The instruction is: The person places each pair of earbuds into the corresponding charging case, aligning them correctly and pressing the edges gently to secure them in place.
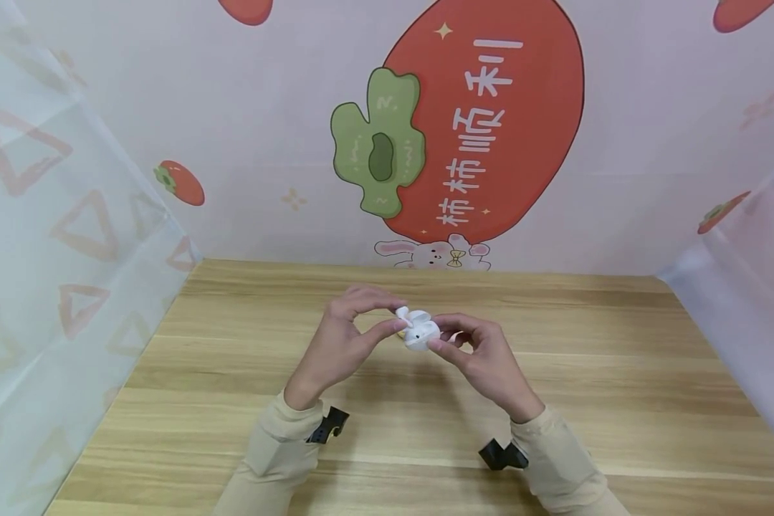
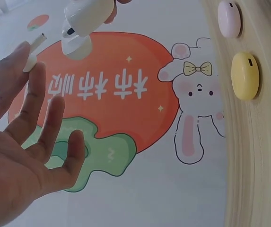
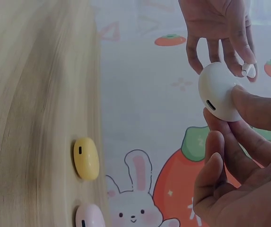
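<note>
In front of me my left hand pinches a small white wireless earbud between thumb and index finger; its stem sticks out past the fingertips. The other fingers of that hand are spread and loosely bent. My right hand holds a white earbud charging case between thumb and fingers, above the table. The case's lid is raised, and a dark port slot shows on its shell. A narrow gap separates earbud and case in the left wrist view. The inside of the case cannot be made out.
A yellow rounded case and a pink one lie side by side on the wooden table, beyond the hands and mostly hidden in the head view. A printed backdrop rises behind the table, with fabric sides left and right.
</note>
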Action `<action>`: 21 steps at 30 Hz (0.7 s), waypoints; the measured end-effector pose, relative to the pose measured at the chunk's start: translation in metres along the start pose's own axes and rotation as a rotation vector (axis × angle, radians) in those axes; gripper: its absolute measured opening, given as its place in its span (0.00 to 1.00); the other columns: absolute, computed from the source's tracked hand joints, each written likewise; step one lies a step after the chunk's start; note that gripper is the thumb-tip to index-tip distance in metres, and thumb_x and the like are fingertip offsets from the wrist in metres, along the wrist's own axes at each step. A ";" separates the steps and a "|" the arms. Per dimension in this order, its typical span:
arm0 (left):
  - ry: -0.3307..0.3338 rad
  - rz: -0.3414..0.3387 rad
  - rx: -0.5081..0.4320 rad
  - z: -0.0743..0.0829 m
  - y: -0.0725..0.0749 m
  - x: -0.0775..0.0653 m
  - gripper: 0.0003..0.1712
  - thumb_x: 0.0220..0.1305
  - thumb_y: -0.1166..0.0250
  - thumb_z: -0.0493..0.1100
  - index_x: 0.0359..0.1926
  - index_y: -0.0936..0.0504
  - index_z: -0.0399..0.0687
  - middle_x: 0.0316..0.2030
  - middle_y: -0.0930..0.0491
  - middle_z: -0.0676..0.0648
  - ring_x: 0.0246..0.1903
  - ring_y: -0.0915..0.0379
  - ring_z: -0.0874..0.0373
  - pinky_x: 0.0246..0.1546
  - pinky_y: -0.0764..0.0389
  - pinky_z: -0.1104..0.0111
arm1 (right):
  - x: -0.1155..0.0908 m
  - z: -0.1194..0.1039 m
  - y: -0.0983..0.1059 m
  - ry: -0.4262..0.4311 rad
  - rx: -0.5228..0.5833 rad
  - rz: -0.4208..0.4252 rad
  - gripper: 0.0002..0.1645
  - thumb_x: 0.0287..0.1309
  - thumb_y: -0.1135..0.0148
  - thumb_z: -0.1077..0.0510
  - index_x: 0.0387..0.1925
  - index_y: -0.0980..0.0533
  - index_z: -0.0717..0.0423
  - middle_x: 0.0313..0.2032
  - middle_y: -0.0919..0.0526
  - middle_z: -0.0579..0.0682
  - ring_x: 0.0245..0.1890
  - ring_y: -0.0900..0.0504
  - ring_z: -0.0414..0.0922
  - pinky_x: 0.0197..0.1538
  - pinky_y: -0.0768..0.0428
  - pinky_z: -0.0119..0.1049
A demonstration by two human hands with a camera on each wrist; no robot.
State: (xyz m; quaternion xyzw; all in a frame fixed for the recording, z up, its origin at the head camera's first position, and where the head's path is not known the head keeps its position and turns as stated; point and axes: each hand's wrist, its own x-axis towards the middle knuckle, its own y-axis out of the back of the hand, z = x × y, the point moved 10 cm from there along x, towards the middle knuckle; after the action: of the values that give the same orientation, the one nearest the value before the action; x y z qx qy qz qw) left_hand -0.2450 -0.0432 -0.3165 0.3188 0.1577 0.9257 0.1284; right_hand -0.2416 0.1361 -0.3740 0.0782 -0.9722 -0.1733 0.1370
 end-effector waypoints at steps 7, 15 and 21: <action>-0.004 -0.021 0.008 0.001 -0.004 0.000 0.12 0.59 0.25 0.35 0.46 0.11 0.42 0.42 0.14 0.51 0.50 0.25 0.56 0.54 0.25 0.56 | -0.001 0.001 -0.002 -0.004 0.015 -0.024 0.14 0.59 0.27 0.63 0.47 0.15 0.56 0.36 0.15 0.48 0.36 0.21 0.47 0.38 0.23 0.37; 0.026 -0.061 0.013 0.003 -0.010 -0.002 0.13 0.61 0.26 0.36 0.48 0.12 0.43 0.43 0.14 0.52 0.50 0.28 0.56 0.55 0.28 0.55 | -0.003 -0.003 -0.004 0.002 0.022 -0.036 0.14 0.59 0.27 0.63 0.47 0.15 0.55 0.36 0.15 0.47 0.37 0.21 0.48 0.37 0.24 0.34; 0.016 -0.068 0.021 0.005 -0.012 -0.002 0.12 0.59 0.25 0.37 0.46 0.11 0.44 0.42 0.15 0.52 0.50 0.28 0.54 0.53 0.29 0.54 | -0.003 -0.002 -0.005 -0.014 0.018 -0.045 0.14 0.59 0.27 0.63 0.47 0.15 0.55 0.36 0.15 0.47 0.38 0.21 0.48 0.39 0.24 0.34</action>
State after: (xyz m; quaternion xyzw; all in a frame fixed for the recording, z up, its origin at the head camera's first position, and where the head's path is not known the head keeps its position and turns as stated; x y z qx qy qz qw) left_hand -0.2386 -0.0314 -0.3180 0.3070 0.1790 0.9218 0.1550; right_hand -0.2373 0.1315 -0.3750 0.1001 -0.9727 -0.1679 0.1254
